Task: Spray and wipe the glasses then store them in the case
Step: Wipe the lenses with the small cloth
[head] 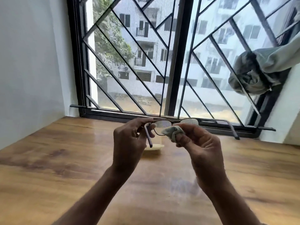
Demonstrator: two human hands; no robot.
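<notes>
Two hands were held above the wooden table. The left hand pinched the droplet-specked glasses at the frame's corner, purple temple hanging down. The right hand gripped a crumpled grey cloth pressed to one lens. One pale yellow object lay on the table beyond, partly hidden.

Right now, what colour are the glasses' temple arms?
Temple arms: dull purple, clearest in the head view.

Two hands, left hand, right hand; one pair of glasses, one cloth, one case.
</notes>
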